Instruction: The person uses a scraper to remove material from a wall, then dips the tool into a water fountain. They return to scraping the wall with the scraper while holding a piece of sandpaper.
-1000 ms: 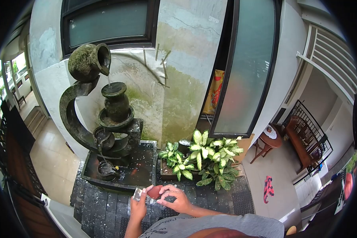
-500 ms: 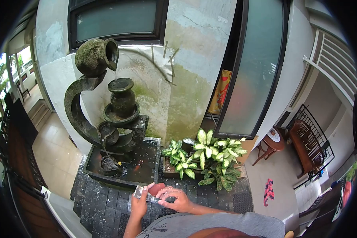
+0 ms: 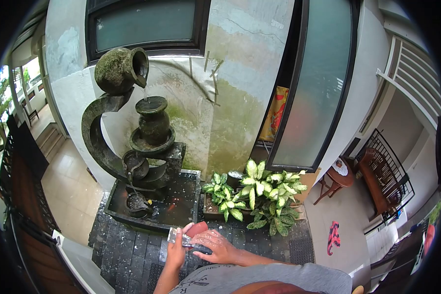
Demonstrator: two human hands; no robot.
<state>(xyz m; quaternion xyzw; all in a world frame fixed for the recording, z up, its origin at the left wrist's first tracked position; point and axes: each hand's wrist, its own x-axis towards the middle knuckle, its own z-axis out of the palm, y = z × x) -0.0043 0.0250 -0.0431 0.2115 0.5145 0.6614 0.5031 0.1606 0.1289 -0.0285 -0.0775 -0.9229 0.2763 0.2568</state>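
Low in front of me, my left hand (image 3: 175, 252) grips a small shiny, partly see-through block (image 3: 172, 235), thumb up along its side. My right hand (image 3: 214, 246) bends over from the right with its fingers closed against a reddish-brown flat piece (image 3: 197, 228), which sticks up between the two hands. The exact kind of both things is too small to tell. Whitish specks or wet spots show on my right fingers. Part of the block is hidden under those fingers.
Just beyond my hands stands a stone fountain basin (image 3: 154, 228) with water and orange fish, under a tilted mossy jar (image 3: 115, 71). Leafy potted plants (image 3: 255, 191) are to its right. Dark wet tiles (image 3: 127, 250) lie below; a red-black cloth (image 3: 333, 237) rests farther right.
My right hand has shifted slightly left, its fingers now lying closer over the block. The reddish-brown piece has moved a little right and up. My left hand keeps its grip.
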